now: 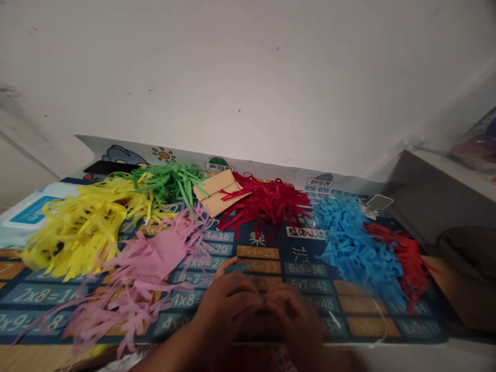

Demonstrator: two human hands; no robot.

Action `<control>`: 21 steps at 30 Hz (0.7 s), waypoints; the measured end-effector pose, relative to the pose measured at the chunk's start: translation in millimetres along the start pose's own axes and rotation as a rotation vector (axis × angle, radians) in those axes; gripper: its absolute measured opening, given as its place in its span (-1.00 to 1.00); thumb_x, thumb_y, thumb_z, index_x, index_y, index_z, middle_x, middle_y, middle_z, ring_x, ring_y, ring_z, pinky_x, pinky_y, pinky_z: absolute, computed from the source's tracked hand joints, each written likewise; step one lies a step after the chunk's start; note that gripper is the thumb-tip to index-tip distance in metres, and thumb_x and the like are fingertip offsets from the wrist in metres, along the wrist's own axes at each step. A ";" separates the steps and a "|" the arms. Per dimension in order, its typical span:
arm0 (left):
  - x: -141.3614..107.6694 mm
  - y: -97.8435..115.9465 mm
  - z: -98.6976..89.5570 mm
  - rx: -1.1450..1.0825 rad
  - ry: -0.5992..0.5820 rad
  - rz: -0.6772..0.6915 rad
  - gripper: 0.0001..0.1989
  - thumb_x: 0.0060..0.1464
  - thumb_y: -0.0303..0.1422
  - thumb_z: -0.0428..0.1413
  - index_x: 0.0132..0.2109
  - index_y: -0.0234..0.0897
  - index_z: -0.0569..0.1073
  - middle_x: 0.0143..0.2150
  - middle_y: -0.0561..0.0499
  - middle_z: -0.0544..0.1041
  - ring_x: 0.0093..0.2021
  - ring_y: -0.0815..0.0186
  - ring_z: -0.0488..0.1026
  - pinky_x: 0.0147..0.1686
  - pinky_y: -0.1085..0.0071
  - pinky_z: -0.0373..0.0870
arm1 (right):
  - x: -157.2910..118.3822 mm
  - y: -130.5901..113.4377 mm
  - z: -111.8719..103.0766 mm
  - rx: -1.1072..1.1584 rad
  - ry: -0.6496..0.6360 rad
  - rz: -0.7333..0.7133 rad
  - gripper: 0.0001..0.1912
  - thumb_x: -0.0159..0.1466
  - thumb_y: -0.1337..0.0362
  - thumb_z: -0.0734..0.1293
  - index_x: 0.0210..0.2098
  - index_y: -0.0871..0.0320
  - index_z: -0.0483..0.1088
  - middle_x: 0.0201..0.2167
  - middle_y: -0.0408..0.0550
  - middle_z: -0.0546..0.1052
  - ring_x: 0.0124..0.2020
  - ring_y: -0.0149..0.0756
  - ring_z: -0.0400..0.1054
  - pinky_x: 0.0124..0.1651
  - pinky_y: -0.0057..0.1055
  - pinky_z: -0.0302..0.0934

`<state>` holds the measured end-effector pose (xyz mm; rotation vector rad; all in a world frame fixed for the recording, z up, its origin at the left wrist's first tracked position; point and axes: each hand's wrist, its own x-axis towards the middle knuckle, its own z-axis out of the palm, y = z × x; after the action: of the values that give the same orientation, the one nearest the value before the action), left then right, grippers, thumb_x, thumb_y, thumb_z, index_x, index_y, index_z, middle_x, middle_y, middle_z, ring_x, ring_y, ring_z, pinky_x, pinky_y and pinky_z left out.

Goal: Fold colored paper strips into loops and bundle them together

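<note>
My left hand [232, 299] and my right hand [289, 307] are close together over the front middle of the printed mat [306, 268]. Fingers on both are curled in a pinch, and what they grip is hidden and blurred. A small dull-blue scrap [239, 268] shows at the fingers of the left hand. To the left lies a fringed pink tissue-paper bundle [166, 250], with a yellow fringed bundle [83, 222] and a green one [174, 178] behind it. A dark red fringed bundle [271, 201] lies beyond my hands, and a blue one [352, 243] to the right.
A folded tan paper piece [219, 191] lies between the green and red fringes. An orange-red fringe [413, 261] sits beside the blue one. At far left is a white-and-blue packet [33, 212]; at right, a dark grey box-like object [434, 201]. A white wall [248, 77] rises behind.
</note>
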<state>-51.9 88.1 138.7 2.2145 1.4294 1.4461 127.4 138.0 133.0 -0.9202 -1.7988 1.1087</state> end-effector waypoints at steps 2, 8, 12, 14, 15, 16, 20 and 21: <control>-0.6 1.1 0.9 0.031 -0.003 0.011 -0.83 0.22 -0.45 0.04 -0.29 -0.17 0.50 -0.38 0.10 0.58 -0.35 0.40 0.52 0.25 0.08 0.10 | -1.3 -1.5 1.6 -0.014 0.017 -0.012 -0.88 0.17 0.31 0.37 -0.49 0.08 0.48 -0.47 -0.11 0.54 -0.41 -0.28 0.43 -0.32 -0.47 0.31; -3.9 -2.9 5.0 0.026 0.015 0.032 -0.84 0.20 -0.49 0.05 -0.27 -0.18 0.50 -0.37 0.10 0.60 -0.36 0.40 0.52 0.29 0.03 0.00 | -5.0 3.6 2.4 -0.026 0.043 0.011 -0.90 0.17 0.32 0.38 -0.49 0.08 0.47 -0.46 -0.13 0.53 -0.40 -0.30 0.43 -0.31 -0.47 0.32; -3.3 -5.9 10.3 0.006 -0.006 0.000 -0.87 0.20 -0.45 0.07 -0.26 -0.17 0.50 -0.37 0.09 0.59 -0.36 0.39 0.52 0.25 0.06 0.10 | -3.4 7.3 -0.5 -0.032 0.036 0.000 -0.90 0.18 0.34 0.36 -0.47 0.08 0.46 -0.46 -0.13 0.53 -0.40 -0.30 0.43 -0.32 -0.48 0.31; -1.6 -5.9 14.8 -0.015 -0.042 -0.049 -0.91 0.18 -0.41 0.09 -0.29 -0.19 0.48 -0.38 0.08 0.59 -0.35 0.36 0.53 0.18 0.10 0.23 | -3.9 6.6 2.2 -0.039 0.024 -0.021 -0.89 0.18 0.37 0.35 -0.47 0.08 0.44 -0.45 -0.14 0.52 -0.40 -0.32 0.42 -0.32 -0.49 0.29; -1.1 -5.5 17.6 -0.025 -0.065 -0.082 -0.91 0.17 -0.39 0.10 -0.31 -0.20 0.47 -0.38 0.07 0.58 -0.34 0.34 0.53 0.13 0.14 0.30 | -4.9 5.9 4.8 -0.049 0.022 -0.038 -0.89 0.18 0.38 0.35 -0.47 0.08 0.44 -0.45 -0.15 0.52 -0.39 -0.33 0.42 -0.31 -0.49 0.28; -1.1 -5.1 20.5 -0.026 -0.086 -0.124 -0.90 0.15 -0.38 0.10 -0.34 -0.21 0.45 -0.39 0.06 0.58 -0.34 0.33 0.54 0.04 0.20 0.38 | -6.3 5.5 7.3 -0.065 0.025 -0.062 -0.89 0.19 0.38 0.35 -0.46 0.08 0.43 -0.44 -0.16 0.53 -0.38 -0.33 0.42 -0.29 -0.49 0.27; -6.6 -10.3 26.3 0.035 -0.160 -0.227 -0.89 0.08 -0.37 0.12 -0.41 -0.17 0.45 -0.49 0.10 0.57 -0.50 0.33 0.52 -0.47 0.52 0.45 | -7.2 18.7 -6.6 -0.187 0.002 -0.121 -0.93 0.23 0.31 0.35 -0.40 0.07 0.46 -0.41 -0.16 0.55 -0.33 -0.31 0.43 -0.15 -0.40 0.24; -8.0 -14.5 25.4 0.034 -0.169 -0.202 -0.90 0.09 -0.35 0.13 -0.40 -0.14 0.48 -0.48 0.11 0.58 -0.52 0.34 0.53 -0.54 0.55 0.42 | -5.7 27.0 -22.4 -0.235 0.039 -0.091 -0.92 0.23 0.26 0.36 -0.39 0.07 0.47 -0.40 -0.14 0.56 -0.32 -0.29 0.43 -0.14 -0.38 0.25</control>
<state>-42.2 98.9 112.0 2.0832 1.5762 1.1506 154.2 149.9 113.0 -0.9780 -1.9471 0.8289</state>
